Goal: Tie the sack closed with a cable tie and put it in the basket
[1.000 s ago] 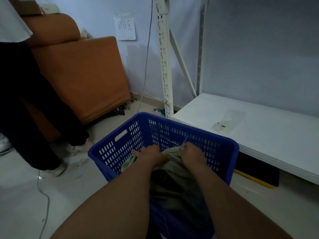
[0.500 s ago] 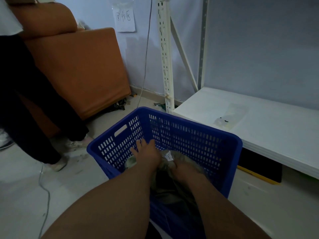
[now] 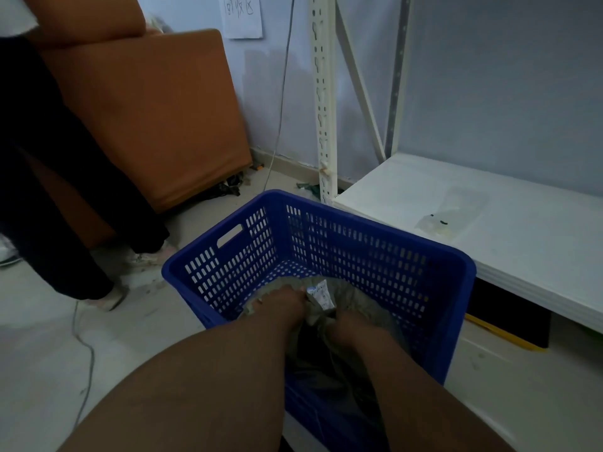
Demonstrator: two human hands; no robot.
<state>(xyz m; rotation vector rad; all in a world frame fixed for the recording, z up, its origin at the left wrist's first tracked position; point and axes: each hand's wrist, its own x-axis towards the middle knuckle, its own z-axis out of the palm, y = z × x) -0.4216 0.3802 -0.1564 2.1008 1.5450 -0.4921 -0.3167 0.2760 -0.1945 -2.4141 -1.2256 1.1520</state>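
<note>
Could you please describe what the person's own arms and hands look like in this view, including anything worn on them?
Both forearms are bare from the bottom edge of the picture to the fingers: no sleeves, gloves, watch or bracelet show. The left hand and right hand are bare too, with no rings visible, though the dim light and the folds around the fingers hide fine detail.

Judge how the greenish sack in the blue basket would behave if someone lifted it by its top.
The sack looks like soft, creased cloth, so it would probably sag and fold, not keep its shape. It bulges under the left hand and right hand, so it seems filled, perhaps weighty. Inside the basket, it should not roll.
</note>
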